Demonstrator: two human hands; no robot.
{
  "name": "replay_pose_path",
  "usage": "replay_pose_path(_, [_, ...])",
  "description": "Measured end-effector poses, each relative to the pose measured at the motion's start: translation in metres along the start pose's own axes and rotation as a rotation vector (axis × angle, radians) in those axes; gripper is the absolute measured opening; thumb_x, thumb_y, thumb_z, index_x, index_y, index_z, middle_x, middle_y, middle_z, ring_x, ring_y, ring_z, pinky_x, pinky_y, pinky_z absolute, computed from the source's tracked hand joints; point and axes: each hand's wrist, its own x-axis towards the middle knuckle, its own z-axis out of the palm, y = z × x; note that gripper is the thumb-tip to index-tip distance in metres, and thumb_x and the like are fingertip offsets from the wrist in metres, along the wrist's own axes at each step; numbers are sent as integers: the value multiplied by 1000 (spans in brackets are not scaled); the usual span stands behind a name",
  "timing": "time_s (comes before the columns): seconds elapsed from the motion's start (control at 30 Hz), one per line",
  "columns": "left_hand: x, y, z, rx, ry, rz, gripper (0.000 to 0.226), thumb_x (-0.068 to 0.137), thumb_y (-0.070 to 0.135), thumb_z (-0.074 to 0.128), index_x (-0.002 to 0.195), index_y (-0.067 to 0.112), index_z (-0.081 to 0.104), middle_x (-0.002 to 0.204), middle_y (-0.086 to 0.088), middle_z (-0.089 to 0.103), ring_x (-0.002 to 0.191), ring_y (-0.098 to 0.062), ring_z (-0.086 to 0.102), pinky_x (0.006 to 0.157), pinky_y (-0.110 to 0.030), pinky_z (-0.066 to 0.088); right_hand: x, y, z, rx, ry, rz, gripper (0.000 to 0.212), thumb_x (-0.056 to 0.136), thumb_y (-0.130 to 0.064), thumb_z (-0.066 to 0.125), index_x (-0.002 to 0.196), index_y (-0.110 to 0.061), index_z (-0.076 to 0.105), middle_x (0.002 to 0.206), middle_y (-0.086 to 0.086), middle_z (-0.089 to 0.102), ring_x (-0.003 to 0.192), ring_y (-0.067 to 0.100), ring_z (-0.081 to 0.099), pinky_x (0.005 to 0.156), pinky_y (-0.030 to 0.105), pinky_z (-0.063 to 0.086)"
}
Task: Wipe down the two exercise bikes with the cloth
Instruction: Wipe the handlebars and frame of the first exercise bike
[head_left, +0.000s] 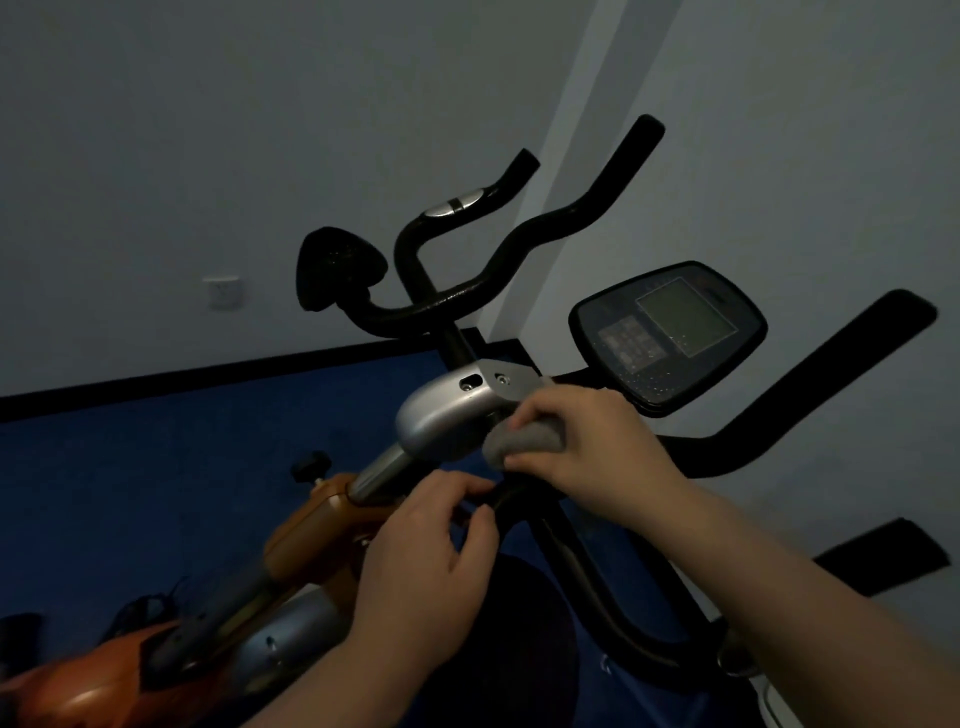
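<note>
An orange and silver exercise bike fills the lower left, with a silver cover at the top of its stem. Its dark console tilts up at the right, with black handlebars spreading from it. My right hand is shut on a bunched grey cloth, pressed where the silver cover meets the black bar. My left hand curls around the black bar just below. Behind stand a second bike's black handlebars and its dark console back.
Blue floor runs to a black skirting board under pale walls. A wall socket sits at the left. A black knob sticks out of the orange frame. A dark pedal and strap lie at the lower left.
</note>
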Motion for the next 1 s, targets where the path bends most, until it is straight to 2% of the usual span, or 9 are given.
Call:
replay_pose_path(0.1, [0, -1, 0, 9, 5, 14, 20, 81, 41, 45, 93, 38, 60, 82, 18, 60, 74, -1, 59, 60, -25, 47, 6, -6, 3, 11, 21, 74, 24, 62, -35, 84, 78, -33, 67, 86, -10, 66, 83, 8, 62, 72, 26, 52])
replay_pose_path(0.23, [-1, -1, -2, 28, -1, 31, 20, 80, 41, 44, 93, 38, 60, 82, 18, 59, 74, -1, 57, 57, -18, 40, 21, -21, 19, -98, 174, 103, 31, 66, -39, 80, 89, -27, 63, 91, -3, 66, 84, 16, 61, 71, 31, 51])
replay_pose_path(0.33, [-1, 0, -2, 24, -17, 46, 21, 80, 42, 44, 94, 38, 59, 81, 16, 58, 71, -2, 56, 56, -18, 38, 7, -5, 13, -130, 232, 170, 35, 62, -52, 75, 80, -28, 56, 76, -7, 62, 71, 16, 56, 53, 25, 37])
replay_pose_path(0.4, [-1, 0, -2, 16, -14, 54, 20, 81, 41, 44, 94, 37, 58, 80, 15, 57, 70, -2, 56, 56, -20, 39, -1, 0, 10, -186, 228, 170, 34, 63, -54, 74, 78, -31, 55, 69, -12, 57, 67, 14, 54, 48, 21, 28])
replay_pose_path(0.57, [0, -2, 1, -1, 21, 53, 20, 81, 39, 44, 93, 37, 59, 82, 16, 60, 72, -3, 58, 59, -29, 48, 11, -14, 24, -158, 257, 206, 26, 75, -46, 71, 94, -32, 62, 89, -3, 69, 84, 22, 64, 62, 27, 39])
replay_pose_path(0.67, [0, -3, 1, -20, 7, 63, 19, 83, 36, 46, 94, 35, 61, 82, 14, 61, 70, -4, 58, 60, -34, 49, -5, -10, 17, -193, 194, 39, 26, 82, -37, 67, 107, -35, 67, 100, 0, 71, 93, 24, 65, 73, 33, 50])
replay_pose_path(0.77, [1, -4, 0, -38, -16, 64, 18, 82, 36, 47, 94, 34, 60, 80, 10, 60, 68, -6, 58, 61, -36, 50, -27, -1, 5, -96, 126, -206, 25, 84, -22, 67, 109, -27, 70, 107, -4, 71, 98, 19, 66, 81, 38, 53])
replay_pose_path(0.87, [1, -3, -1, -42, -29, 78, 15, 82, 36, 46, 90, 36, 59, 81, 10, 60, 68, -10, 58, 62, -40, 50, -44, 7, 8, -94, 219, -347, 22, 87, -13, 63, 108, -15, 71, 112, -2, 69, 103, 16, 64, 87, 33, 53])
replay_pose_path(1.0, [1, -3, -1, -58, -36, 68, 15, 82, 35, 47, 91, 36, 59, 82, 10, 60, 71, -10, 58, 64, -39, 50, -74, 20, 27, -76, 366, -336, 20, 90, -12, 61, 107, -13, 72, 112, 0, 65, 111, 16, 57, 98, 25, 43])
